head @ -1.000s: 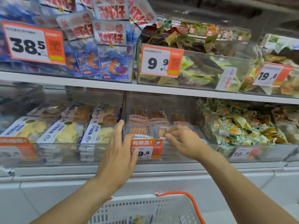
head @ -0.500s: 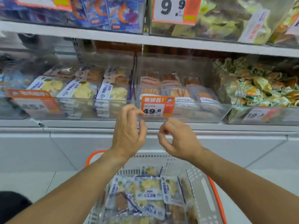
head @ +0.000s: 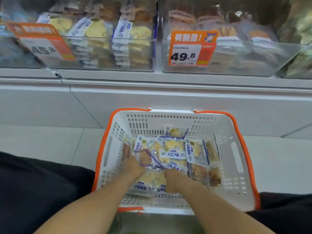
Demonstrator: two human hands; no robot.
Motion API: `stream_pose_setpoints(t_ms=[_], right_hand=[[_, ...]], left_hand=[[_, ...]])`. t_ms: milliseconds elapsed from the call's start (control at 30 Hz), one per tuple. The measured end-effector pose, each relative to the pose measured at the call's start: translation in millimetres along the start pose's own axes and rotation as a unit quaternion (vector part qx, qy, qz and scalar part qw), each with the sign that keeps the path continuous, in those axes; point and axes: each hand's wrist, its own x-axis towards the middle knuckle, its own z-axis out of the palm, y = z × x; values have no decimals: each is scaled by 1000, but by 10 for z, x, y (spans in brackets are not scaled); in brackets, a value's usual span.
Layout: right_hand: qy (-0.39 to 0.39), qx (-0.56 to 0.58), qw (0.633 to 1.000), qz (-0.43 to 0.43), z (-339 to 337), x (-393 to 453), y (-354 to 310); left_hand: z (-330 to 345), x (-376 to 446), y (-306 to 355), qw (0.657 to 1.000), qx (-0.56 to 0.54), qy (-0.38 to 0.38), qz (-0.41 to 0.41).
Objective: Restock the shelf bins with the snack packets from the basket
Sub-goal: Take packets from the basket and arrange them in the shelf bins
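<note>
**A:** What changed in the last second?

**B:** I had both hands up at the bin with the 49.8 tag [head: 191,48]; half a second ago they were pulling back, slack and holding nothing. Now my view has dropped and both are down in the basket [head: 224,130] on the floor. I read that as one placement done and the next pickup starting.

**A:** Are you holding anything?

**B:** My left hand [head: 135,166], around 7 o'clock in the basket, has its fingers pushed under a snack packet [head: 172,149], but I cannot tell whether they have closed on it. My right hand [head: 174,179], near 6 o'clock, is buried among the wrappers too; its fingers are hidden, so I cannot tell there either.

**A:** What's left in the basket?

**B:** A loose heap of clear packets with pale yellow pieces and blue-and-white labels, overlapping across the middle, with a few browner ones along the 3 o'clock side. So plenty remains.

**A:** And the shelf?

**B:** At 11 o'clock, the left bin [head: 118,53] holds neat stacks of the same yellow packets, fairly full. At 1 o'clock, the right bin [head: 253,59] holds brownish packets lying flatter. The yellow ones look bound for the left.
</note>
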Motion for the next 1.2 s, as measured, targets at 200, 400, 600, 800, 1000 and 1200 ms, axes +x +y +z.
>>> stream_pose_setpoints(t_ms=[200,400,600,800,1000,1200], right_hand=[[28,207,977,48,37,223,-100],[165,223,960,44,-78,278,-159],[201,310,925,-90,-310,234,-249],[180,466,856,-135,-693,-44,-106],[209,582,769,-161,-1201,-599,68],[455,540,701,-97,-1533,-1203,118]], left_hand=[[133,77,-41,974,-187,66,-108],[-154,84,280,997,21,-46,-56],[-766,-124,568,961,180,-118,176],[-1069,-473,776,971,-126,-72,188],[-1178,-739,894,934,-286,-59,204],[-1137,-1102,1495,892,-324,41,313]])
